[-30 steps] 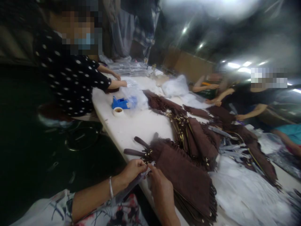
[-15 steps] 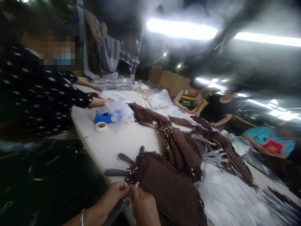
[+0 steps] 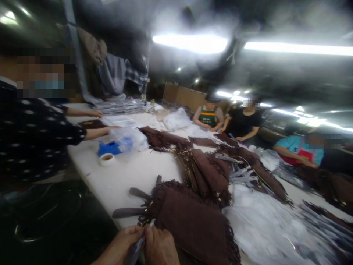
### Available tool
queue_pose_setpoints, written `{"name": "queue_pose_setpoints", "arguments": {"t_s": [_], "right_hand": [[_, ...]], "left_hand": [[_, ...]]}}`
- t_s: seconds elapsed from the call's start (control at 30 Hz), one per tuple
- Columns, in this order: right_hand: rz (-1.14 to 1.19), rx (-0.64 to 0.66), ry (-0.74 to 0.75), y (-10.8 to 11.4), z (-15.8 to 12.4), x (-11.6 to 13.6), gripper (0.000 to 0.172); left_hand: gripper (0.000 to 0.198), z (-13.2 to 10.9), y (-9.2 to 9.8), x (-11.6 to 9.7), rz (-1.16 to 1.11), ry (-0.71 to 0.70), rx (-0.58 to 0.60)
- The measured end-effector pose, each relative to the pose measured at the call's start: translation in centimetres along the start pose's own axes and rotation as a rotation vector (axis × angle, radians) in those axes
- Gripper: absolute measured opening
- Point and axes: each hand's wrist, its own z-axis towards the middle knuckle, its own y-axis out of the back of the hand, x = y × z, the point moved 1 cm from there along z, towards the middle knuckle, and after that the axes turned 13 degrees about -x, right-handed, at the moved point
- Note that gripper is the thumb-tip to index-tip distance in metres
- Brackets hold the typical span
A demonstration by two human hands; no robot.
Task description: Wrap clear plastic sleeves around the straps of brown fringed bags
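Observation:
At the table's near edge, my left hand (image 3: 124, 241) and my right hand (image 3: 160, 243) are close together. Both are closed, pinching a greyish strip wrapped in plastic (image 3: 135, 251) that hangs down between them. Its tip pokes out above my fingers; what is inside the wrap is not clear. Just beyond and to the right of my hands lies a stack of brown fringed pouches (image 3: 193, 217). Wrist straps (image 3: 129, 212) with gold-coloured clips stick out from the stack's left side.
More brown pouches with zips (image 3: 204, 169) lie mid-table. Clear plastic bags (image 3: 264, 224) pile up at right. A tape roll (image 3: 107, 159) sits by a blue object (image 3: 110, 148). A co-worker in a dotted top (image 3: 33, 136) reaches over the table from the left; several others work opposite.
The view has swung, so the table scene sits further left. My hands still pinch the wrapped strip close together. The co-worker in the dotted top now appears nearer the left edge.

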Motion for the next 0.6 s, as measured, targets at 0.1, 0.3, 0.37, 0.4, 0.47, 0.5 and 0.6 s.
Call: {"name": "queue_pose_setpoints", "arguments": {"t_s": [0.1, 0.3, 0.37, 0.4, 0.47, 0.5, 0.6], "right_hand": [[-0.016, -0.063, -0.053, -0.9, -0.7, 0.2, 0.043], [-0.037, -0.178, -0.033, -1.6, -0.7, 0.0, 0.037], [-0.035, -0.212, -0.028, -1.6, -0.6, -0.1, 0.035], [-0.034, -0.228, -0.026, -1.6, -0.5, -0.2, 0.034], [-0.034, -0.261, -0.023, -1.7, -0.6, -0.2, 0.032], [-0.034, -0.274, -0.022, -1.7, -0.6, -0.3, 0.031], [-0.029, -0.305, -0.009, -2.0, -0.7, -0.3, 0.030]], "left_hand": [[0.035, 0.3, 0.2, 0.2, -0.009, 0.020, 0.038], [0.034, 1.3, 0.7, 0.8, 0.071, -0.047, -0.036], [0.036, 1.9, 1.0, 1.1, 0.126, -0.112, -0.111], [0.037, 2.2, 1.2, 1.3, 0.147, -0.136, -0.144], [0.039, 2.8, 1.6, 1.8, 0.152, -0.157, -0.188], [0.038, 3.0, 1.7, 2.0, 0.135, -0.155, -0.193], [0.035, 3.3, 1.9, 2.3, 0.085, -0.119, -0.158]]}}
